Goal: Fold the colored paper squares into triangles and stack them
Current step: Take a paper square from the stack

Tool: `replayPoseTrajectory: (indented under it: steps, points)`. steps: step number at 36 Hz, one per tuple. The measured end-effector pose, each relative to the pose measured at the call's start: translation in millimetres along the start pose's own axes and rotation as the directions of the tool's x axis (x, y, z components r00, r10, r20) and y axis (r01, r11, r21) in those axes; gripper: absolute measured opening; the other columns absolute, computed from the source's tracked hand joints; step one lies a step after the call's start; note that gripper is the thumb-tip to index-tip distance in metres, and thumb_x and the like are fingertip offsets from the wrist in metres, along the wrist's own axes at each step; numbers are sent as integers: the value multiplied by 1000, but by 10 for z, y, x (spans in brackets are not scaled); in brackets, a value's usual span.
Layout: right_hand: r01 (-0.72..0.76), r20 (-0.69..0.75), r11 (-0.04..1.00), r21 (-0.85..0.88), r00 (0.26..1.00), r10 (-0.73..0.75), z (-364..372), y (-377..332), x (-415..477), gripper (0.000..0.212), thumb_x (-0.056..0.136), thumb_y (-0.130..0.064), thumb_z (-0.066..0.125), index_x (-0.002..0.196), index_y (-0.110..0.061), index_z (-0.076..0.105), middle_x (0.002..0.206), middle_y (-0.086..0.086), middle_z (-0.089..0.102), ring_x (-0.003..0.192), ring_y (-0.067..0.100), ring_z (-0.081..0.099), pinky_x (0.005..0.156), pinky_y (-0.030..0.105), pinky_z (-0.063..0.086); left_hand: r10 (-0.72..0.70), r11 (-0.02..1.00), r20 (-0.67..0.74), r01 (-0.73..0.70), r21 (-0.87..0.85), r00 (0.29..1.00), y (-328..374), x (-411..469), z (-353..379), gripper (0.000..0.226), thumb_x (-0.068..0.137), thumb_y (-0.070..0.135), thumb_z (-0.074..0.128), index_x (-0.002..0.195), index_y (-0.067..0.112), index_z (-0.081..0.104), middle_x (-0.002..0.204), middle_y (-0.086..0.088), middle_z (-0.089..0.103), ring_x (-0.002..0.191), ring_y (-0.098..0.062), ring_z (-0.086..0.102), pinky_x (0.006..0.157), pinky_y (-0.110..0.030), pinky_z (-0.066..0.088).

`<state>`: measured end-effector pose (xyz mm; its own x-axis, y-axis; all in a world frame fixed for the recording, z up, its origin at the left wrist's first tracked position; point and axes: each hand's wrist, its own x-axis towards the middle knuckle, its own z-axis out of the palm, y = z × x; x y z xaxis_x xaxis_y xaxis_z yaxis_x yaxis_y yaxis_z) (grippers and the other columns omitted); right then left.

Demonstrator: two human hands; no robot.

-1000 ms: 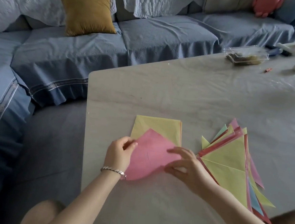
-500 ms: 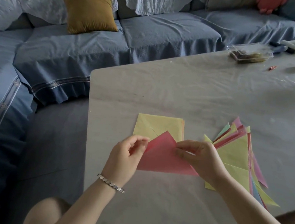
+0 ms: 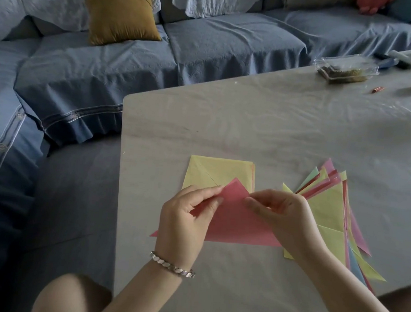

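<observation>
Two-handed grip on pink triangle (image 3: pixel 233 225), on table (image 3: pixel 251 125) just at 6 o'clock of square pile (image 3: pixel 214 171), apex overlapping that pile's near edge, long edge toward 6 o'clock. At 9 o'clock of the apex, left hand (image 3: pixel 184 218), thumb and forefinger pinched on the left slanted edge; bracelet (image 3: pixel 173 266) on that wrist. At 3 o'clock of the apex, right hand (image 3: pixel 283 218), fingertips closed on the right slanted edge. At 3 o'clock of pink triangle, fanned triangle stack (image 3: pixel 328 207), yellow on top, partly under right hand. Far off at 1 o'clock, clear box (image 3: pixel 346 68); at 11 o'clock, mustard cushion (image 3: pixel 120 11) on sofa (image 3: pixel 233 42).
</observation>
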<state>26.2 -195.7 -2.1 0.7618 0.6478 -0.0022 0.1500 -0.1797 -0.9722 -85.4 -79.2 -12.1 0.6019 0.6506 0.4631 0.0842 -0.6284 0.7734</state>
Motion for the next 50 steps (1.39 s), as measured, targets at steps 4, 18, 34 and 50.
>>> replayPoseTrajectory:
  steps: [4,18,34,50]
  points:
    - [-3,-37,999,43,999,5,18,-44,-32,20,74,-10,74,64,-27,69,59,-15,67,54,-6,56,55,5,40,-25,998,1,25,-50,1000,49,-23,-15,20,75,15,66,93,22,71,77,10,67,75,0,62,68,-8,47]
    - [48,-86,991,124,996,-37,22,-172,-115,30,76,-1,71,69,-31,70,61,-14,68,55,-3,54,57,6,42,-54,994,0,54,-97,999,117,-15,-66,24,75,16,65,94,30,70,76,9,67,69,-5,63,64,-19,51]
    - [54,-79,991,125,996,-44,-6,-198,-134,31,75,-2,71,69,-33,71,62,-12,69,56,-1,55,58,6,44,-15,998,18,16,-68,1000,175,-9,-91,23,77,16,65,98,24,68,80,12,67,73,-3,63,65,-14,50]
    - [228,380,882,-413,923,-60,-159,-155,45,19,79,-14,71,80,-32,75,75,-22,68,80,-7,59,70,3,40,-220,975,379,218,47,899,82,-25,-90,12,75,8,73,82,17,75,77,10,69,74,-5,63,65,-10,47]
